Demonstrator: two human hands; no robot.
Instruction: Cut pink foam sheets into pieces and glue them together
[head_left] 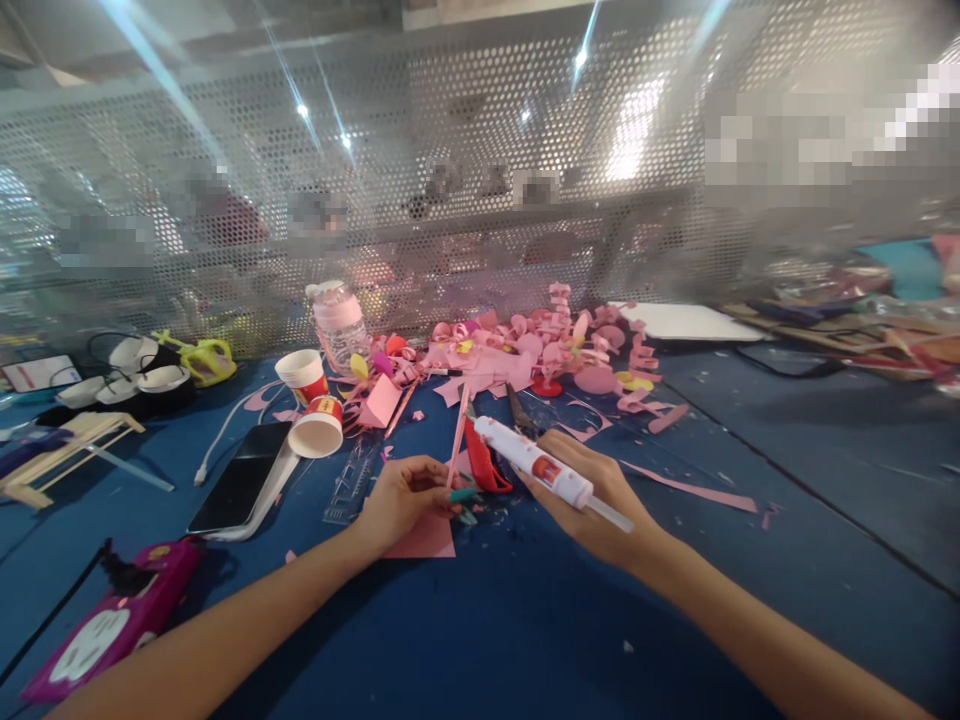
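Observation:
My right hand (600, 500) is closed around a white glue gun (536, 462) with a red print, and a clear glue stick (609, 514) pokes out of its back end. The gun's tip points up and left, beside a thin pink paper strip (458, 440). My left hand (411, 497) pinches at the strip's lower end, its fingers pressed together. A teal piece (463, 494) lies at my left fingertips. Under that hand rests a flat pink paper sheet (431, 538). Between the hands, a red item (486, 460) lies on the blue table (465, 640).
Pink paper cutouts (517, 350) pile up at the back before a perforated metal panel (450, 120). To the left are paper cups (316, 428), a phone (244, 478), a clear bottle (339, 325) and a magenta power strip (124, 615). Two long seams cross the right side.

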